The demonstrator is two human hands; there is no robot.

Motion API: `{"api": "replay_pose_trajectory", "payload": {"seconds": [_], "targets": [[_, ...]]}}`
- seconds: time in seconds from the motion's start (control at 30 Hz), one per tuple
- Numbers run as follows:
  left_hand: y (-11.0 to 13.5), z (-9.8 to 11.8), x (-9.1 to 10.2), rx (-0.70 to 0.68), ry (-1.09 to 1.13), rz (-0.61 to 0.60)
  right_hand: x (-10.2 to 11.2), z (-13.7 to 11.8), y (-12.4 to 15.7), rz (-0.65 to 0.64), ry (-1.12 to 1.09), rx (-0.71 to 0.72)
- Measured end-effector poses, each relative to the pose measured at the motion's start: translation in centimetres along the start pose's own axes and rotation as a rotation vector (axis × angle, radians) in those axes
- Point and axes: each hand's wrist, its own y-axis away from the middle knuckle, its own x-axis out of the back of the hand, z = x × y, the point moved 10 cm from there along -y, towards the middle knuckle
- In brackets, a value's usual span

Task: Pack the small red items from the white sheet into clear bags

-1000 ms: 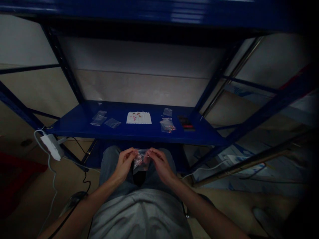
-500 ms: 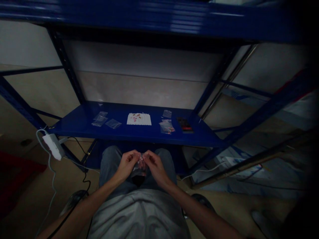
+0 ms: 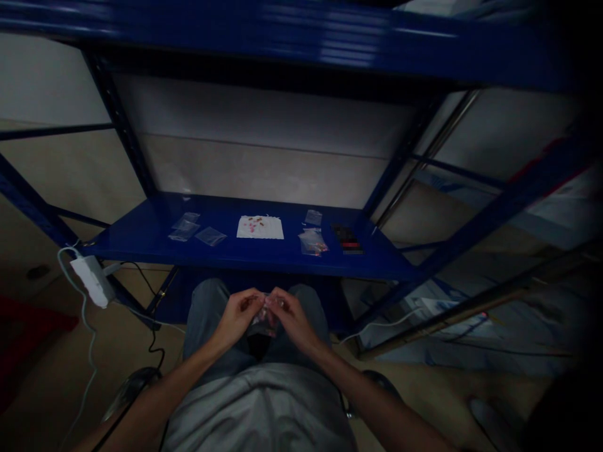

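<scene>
Seen from the person's own head, looking down, two bare forearms reach forward over a gray T-shirt (image 3: 259,408) and jeans (image 3: 207,302). The left hand (image 3: 238,312) and right hand (image 3: 289,311) are almost touching, and each is closed in a tight pinch, fingers curled inward. Between them, a small clear plastic bag (image 3: 261,321) hangs above the person's lap, its top pinched by the fingertips (image 3: 254,294) of both hands. Something reddish shows through the plastic, but it is too dim and small to identify.

Straight ahead, beyond the knees, is a low blue steel shelf (image 3: 141,245). At its center lies a white sheet (image 3: 260,227) dotted with small red and brown pieces. To the left of the sheet are three flat clear bags, the nearest at (image 3: 210,236). To the right are another flat clear bag (image 3: 313,217) and a clear bag holding red pieces (image 3: 313,242), then a dark rectangular object with red markings (image 3: 347,238). A white power adapter (image 3: 92,280) hangs at the shelf's left corner, with its cable trailing down.
</scene>
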Motion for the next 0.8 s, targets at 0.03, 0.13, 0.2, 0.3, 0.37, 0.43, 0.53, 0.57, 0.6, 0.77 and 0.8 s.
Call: {"api": "replay_pose_trajectory", "payload": {"seconds": [0.03, 0.13, 0.2, 0.3, 0.37, 0.43, 0.53, 0.57, 0.6, 0.77, 0.8], "targets": [[0.0, -0.3, 0.1, 0.016, -0.009, 0.004, 0.0, 0.0, 0.0, -0.009, 0.006, 0.006], [-0.1, -1.0, 0.6, 0.045, -0.029, 0.037, 0.0, -0.4, 0.0, -0.03, 0.017, 0.023], [-0.1, -0.9, 0.7, 0.038, -0.036, 0.035, -0.1, -0.7, 0.1, -0.052, 0.017, 0.017], [-0.1, -0.1, 0.9, -0.008, -0.071, 0.038, -0.1, -0.9, 0.2, -0.062, 0.03, 0.014], [-0.1, 1.0, 0.8, -0.064, -0.143, 0.02, 0.0, -0.8, 0.2, -0.05, 0.046, 0.024], [0.0, 2.0, 0.2, -0.117, -0.237, -0.028, 0.1, -0.6, 0.3, -0.042, 0.051, 0.034], [0.0, 2.3, -0.7, -0.113, -0.306, -0.099, -0.1, -0.3, 0.5, -0.049, 0.043, 0.033], [0.0, 2.1, -0.9, -0.092, -0.306, -0.113, -0.1, -0.4, 0.7, -0.047, 0.054, 0.035], [0.0, 1.9, -0.9, -0.074, -0.303, -0.113, 0.0, -0.6, 0.8, -0.037, 0.076, 0.043], [-0.1, 1.6, 0.7, -0.04, -0.257, 0.0, 2.4, -3.1, 0.5, 0.063, 0.265, 0.134], [-0.1, 1.6, 1.3, -0.031, -0.238, 0.038, 4.0, -3.6, -0.1, 0.111, 0.277, 0.144]]}}
